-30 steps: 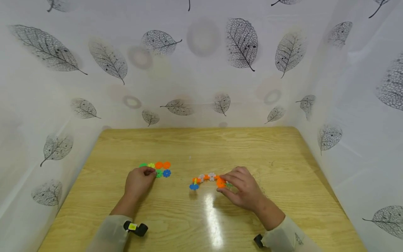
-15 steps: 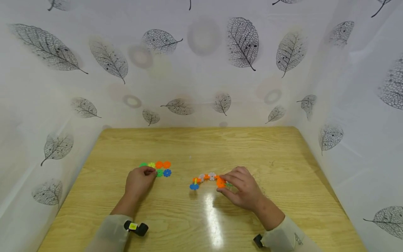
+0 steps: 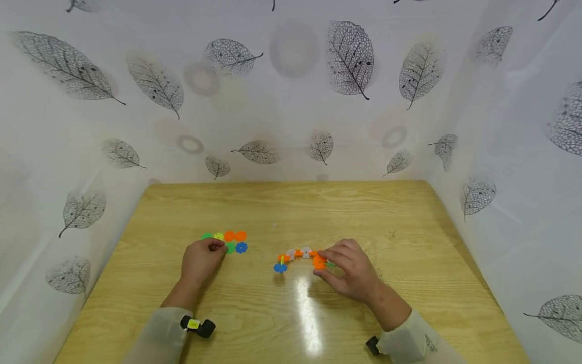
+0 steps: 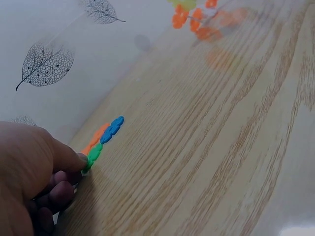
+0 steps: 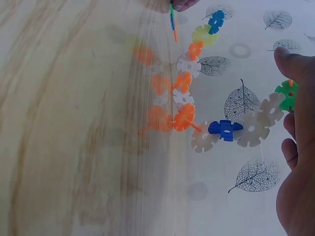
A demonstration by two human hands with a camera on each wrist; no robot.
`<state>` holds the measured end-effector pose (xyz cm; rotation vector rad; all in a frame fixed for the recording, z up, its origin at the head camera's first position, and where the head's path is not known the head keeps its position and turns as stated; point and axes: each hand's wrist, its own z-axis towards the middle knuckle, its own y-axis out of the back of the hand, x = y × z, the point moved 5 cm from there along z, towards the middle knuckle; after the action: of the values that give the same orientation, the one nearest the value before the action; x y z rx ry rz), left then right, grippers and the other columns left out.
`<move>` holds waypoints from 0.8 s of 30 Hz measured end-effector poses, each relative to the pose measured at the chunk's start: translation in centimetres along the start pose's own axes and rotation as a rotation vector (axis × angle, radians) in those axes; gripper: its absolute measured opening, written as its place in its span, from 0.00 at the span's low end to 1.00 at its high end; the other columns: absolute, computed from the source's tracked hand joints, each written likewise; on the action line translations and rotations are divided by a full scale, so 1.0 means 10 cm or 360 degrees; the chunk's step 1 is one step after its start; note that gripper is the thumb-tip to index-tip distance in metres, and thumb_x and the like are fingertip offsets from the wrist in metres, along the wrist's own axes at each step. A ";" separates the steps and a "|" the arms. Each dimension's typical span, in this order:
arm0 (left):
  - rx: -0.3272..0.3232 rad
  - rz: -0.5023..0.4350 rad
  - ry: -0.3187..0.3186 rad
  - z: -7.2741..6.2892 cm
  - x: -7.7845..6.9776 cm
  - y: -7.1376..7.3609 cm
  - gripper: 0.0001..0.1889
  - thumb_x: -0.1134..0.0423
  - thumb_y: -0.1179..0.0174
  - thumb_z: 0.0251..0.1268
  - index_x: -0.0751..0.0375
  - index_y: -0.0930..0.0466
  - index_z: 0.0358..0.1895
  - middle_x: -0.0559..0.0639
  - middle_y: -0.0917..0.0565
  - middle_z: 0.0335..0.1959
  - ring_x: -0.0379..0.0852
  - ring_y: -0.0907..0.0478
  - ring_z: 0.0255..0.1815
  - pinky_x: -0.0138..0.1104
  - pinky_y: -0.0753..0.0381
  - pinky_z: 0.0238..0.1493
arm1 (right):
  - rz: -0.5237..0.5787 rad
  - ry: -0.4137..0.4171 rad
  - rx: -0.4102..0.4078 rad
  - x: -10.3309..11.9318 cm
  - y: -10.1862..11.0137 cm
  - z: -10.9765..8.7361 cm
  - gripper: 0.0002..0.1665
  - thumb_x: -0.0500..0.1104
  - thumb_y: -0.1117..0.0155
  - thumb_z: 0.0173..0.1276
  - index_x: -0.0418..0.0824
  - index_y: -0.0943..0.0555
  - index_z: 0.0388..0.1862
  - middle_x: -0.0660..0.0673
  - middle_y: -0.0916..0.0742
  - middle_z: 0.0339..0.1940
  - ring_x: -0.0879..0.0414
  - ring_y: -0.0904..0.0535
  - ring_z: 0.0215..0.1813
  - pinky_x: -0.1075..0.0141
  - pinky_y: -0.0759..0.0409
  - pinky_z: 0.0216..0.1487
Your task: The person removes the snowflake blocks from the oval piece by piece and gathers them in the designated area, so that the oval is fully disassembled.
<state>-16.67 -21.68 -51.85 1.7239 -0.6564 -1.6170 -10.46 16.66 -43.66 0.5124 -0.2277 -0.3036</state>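
Your right hand (image 3: 352, 270) is gripping a chain of multicoloured plastic flower discs (image 3: 305, 252), presumably steadying its arch between your hands. Well apart, your left hand (image 3: 201, 260) is touching a green plastic flower disc (image 3: 231, 247); whether it's pinching isn't showing. Beside that, a blue plastic flower disc (image 3: 241, 247) is lying on the pale wooden table (image 3: 245, 313), seemingly grouped for reach.

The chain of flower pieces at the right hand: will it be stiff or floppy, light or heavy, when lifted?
The chain is probably light: its pieces look thin. It may flex somewhat, as they join only at notched edges. Pulled hard, it could separate there.
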 end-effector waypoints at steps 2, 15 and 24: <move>0.0003 -0.0005 -0.0006 0.00 0.00 0.00 0.11 0.57 0.32 0.67 0.61 0.10 0.43 0.48 0.11 0.34 0.47 0.16 0.36 0.45 0.18 0.42 | -0.0001 0.0002 -0.0003 0.00 0.00 0.00 0.22 0.51 0.24 0.67 0.32 0.12 0.45 0.45 0.09 0.37 0.52 0.17 0.35 0.56 0.24 0.41; 0.0027 -0.0187 0.0015 -0.12 -0.16 0.00 0.10 0.57 0.34 0.69 0.59 0.10 0.44 0.50 0.12 0.38 0.49 0.17 0.41 0.42 0.17 0.44 | -0.0006 0.0049 -0.0010 0.00 -0.01 0.01 0.22 0.50 0.23 0.66 0.32 0.12 0.46 0.44 0.09 0.37 0.52 0.17 0.35 0.55 0.23 0.42; 0.0073 -0.0324 -0.0175 -0.27 -0.54 0.02 0.09 0.60 0.32 0.70 0.61 0.10 0.45 0.50 0.11 0.38 0.46 0.17 0.38 0.37 0.17 0.40 | 0.0020 0.0034 -0.0002 0.02 -0.04 0.04 0.22 0.51 0.23 0.67 0.33 0.12 0.47 0.45 0.09 0.38 0.53 0.17 0.36 0.57 0.24 0.42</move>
<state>-14.55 -17.40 -48.22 1.7928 -0.5895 -1.8605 -10.52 16.12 -43.47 0.5125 -0.2099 -0.2862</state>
